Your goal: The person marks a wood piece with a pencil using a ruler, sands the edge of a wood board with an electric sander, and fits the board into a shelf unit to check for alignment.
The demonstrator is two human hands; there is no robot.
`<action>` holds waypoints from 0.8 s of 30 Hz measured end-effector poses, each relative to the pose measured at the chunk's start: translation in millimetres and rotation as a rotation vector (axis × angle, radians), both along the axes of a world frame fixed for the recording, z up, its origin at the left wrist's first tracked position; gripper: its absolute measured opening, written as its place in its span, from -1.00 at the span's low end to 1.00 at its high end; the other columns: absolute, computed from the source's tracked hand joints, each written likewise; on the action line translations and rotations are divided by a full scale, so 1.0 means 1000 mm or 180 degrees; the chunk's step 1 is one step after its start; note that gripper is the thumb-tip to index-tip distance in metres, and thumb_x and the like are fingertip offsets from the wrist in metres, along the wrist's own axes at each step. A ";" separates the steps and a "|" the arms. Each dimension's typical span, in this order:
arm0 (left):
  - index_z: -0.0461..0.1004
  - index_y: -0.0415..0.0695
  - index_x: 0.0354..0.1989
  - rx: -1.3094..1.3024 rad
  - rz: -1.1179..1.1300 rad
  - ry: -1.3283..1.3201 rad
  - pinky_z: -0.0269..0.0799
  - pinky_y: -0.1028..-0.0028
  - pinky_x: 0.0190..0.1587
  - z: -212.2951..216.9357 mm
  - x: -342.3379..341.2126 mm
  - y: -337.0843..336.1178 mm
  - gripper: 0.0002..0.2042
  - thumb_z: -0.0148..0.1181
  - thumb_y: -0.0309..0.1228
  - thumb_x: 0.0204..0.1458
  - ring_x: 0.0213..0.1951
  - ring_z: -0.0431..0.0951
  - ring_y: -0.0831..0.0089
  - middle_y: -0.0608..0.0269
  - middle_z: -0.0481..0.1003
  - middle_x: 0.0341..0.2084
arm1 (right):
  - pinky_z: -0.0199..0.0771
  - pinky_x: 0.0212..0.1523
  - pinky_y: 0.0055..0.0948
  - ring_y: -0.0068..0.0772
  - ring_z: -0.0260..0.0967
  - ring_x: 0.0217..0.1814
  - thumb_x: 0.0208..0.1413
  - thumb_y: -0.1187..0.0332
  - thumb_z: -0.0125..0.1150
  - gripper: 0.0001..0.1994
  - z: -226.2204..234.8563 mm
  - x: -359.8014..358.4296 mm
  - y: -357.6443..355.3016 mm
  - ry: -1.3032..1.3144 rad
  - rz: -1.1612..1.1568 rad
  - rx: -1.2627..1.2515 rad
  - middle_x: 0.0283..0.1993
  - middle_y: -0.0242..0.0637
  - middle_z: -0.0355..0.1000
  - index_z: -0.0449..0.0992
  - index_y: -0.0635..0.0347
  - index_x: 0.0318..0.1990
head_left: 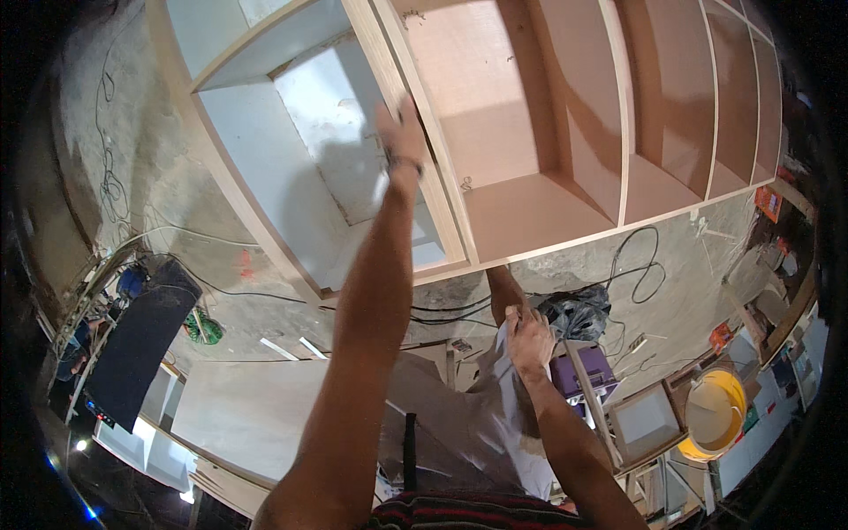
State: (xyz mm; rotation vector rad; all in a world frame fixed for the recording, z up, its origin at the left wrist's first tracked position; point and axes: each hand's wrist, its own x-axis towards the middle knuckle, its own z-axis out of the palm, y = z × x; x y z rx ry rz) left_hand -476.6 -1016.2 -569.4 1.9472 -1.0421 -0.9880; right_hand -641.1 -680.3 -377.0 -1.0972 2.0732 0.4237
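My left hand (402,140) reaches forward over the light wooden edge strip (430,199) between two cabinet sections, its fingers stretched out and apart. It looks to be touching the strip and holds nothing that I can see. Left of it is the pale-lined cabinet compartment (265,141), with the arm's shadow falling inside. To the right stands the pinkish-brown shelf unit (495,132) with several upright dividers. Lower down, my right hand (530,343) is at my bent knee beside the light shorts (442,424). Its fingers are curled, and anything inside them is hidden.
Black cables (450,309) run across the concrete floor (654,291). A black plastic bag (579,311) and a purple box (587,371) lie near my right knee. Farther right stand an open wooden box (649,413) and a yellow bucket (717,411). A pale panel (247,402) lies at lower left.
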 end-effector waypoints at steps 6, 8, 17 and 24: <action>0.42 -0.25 0.17 0.1146 -0.0841 0.0708 0.41 0.12 0.16 0.006 0.023 0.218 -0.56 0.29 -0.27 0.21 0.08 0.55 -0.03 -0.18 0.56 -0.01 | 0.51 0.05 0.08 0.20 0.52 -0.02 0.40 -0.05 -0.01 -0.54 0.006 0.002 -0.004 0.0007 -0.0046 -0.0239 -0.11 0.01 0.62 0.67 0.12 -0.06; 0.41 -0.16 0.22 0.1746 -0.1904 -0.0468 0.36 0.06 0.24 0.033 0.027 0.238 -0.42 0.47 -0.25 0.04 0.13 0.51 -0.02 -0.10 0.56 -0.01 | 0.49 0.07 0.11 0.22 0.53 -0.02 0.39 -0.06 0.01 -0.56 0.002 -0.009 0.029 0.0081 -0.0421 -0.0336 -0.08 0.02 0.62 0.66 0.08 -0.02; 0.52 -0.14 0.09 0.0251 -0.2868 -0.1704 0.34 0.06 0.28 0.237 0.192 0.174 -0.33 0.65 -0.13 -0.21 0.15 0.48 0.02 0.02 0.54 0.06 | 0.49 0.04 0.08 0.24 0.52 0.00 0.31 0.05 0.14 -0.62 0.070 0.008 0.129 0.0050 -0.1472 -0.1057 -0.09 0.12 0.58 0.64 0.21 -0.13; 0.52 -0.29 -0.03 0.0572 -0.4666 -0.1685 0.54 0.19 -0.03 0.256 0.281 0.156 -0.53 0.53 -0.25 0.00 -0.13 0.62 0.08 -0.06 0.63 -0.16 | 0.56 -0.01 -0.11 0.09 0.60 -0.03 0.22 0.36 0.20 -0.74 0.164 0.087 0.270 0.0265 -0.3509 -0.1976 -0.06 0.07 0.63 0.65 0.31 -0.04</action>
